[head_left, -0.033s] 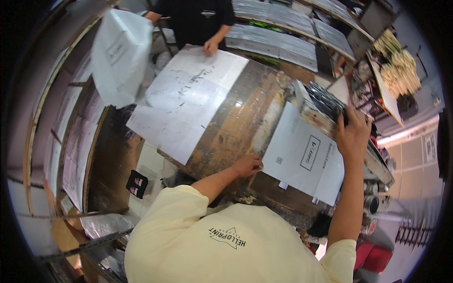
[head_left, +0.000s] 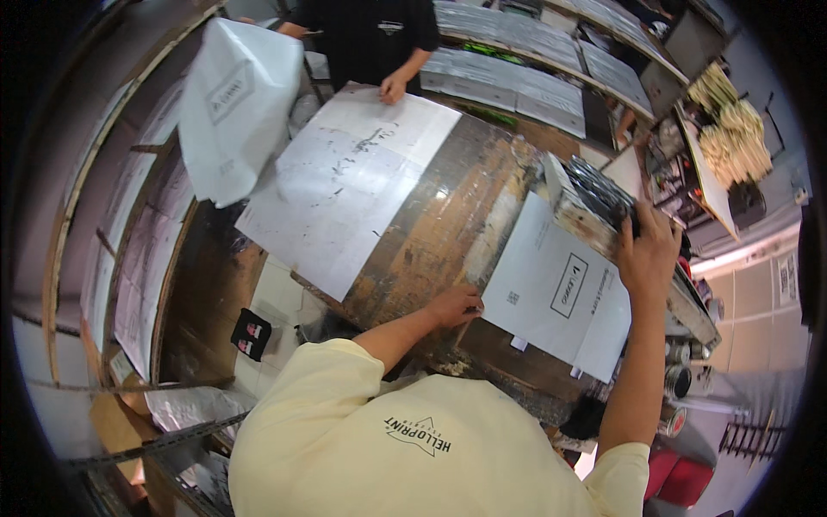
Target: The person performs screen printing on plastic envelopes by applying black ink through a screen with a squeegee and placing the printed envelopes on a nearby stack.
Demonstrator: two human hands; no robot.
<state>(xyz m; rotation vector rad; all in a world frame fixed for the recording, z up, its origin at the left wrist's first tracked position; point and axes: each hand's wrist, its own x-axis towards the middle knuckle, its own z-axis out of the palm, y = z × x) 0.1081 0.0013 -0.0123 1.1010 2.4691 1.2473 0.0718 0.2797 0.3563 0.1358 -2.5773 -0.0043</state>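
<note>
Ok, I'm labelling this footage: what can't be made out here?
In the head view:
Right hand: palm hidden by its own back.
Left hand: fingertips too small to tell whether they pinch or just touch.
White printed sheet: covers whatever lies directly beneath.
Co-worker: head cut off by the upper edge.

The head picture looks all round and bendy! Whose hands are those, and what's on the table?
No robot here: they belong to a person in a pale yellow shirt. A wide camera on their head looks down, making straight edges bend. Their left hand touches the edge of a printed white sheet on the wooden table. Their right hand is at a dark bundle; I can't tell if it's gripping. A bigger white sheet lies further left. Across the table, another person holds up a white bag.
</note>
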